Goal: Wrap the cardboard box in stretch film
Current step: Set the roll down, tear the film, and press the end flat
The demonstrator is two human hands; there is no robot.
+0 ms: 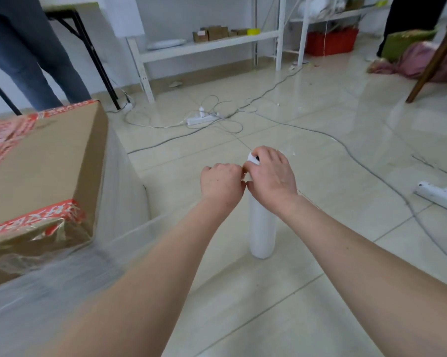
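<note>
A large cardboard box (44, 161) with red tape fills the left side, its sides covered by clear stretch film (119, 202). The film sheet runs from the box across to a white roll of stretch film (261, 228) standing upright on the floor tiles. My right hand (271, 173) is closed over the top end of the roll. My left hand (221, 181) is right beside it, fingers curled and pinching at the film near the roll's top; the exact grip is hidden by the fingers.
A white power strip (203, 119) and several cables lie on the floor beyond the roll. A person's legs (37, 55) stand behind the box. White shelving (207, 45) lines the back wall. A white tube (438, 195) lies at right, and a wooden chair leg (433, 60) is further back.
</note>
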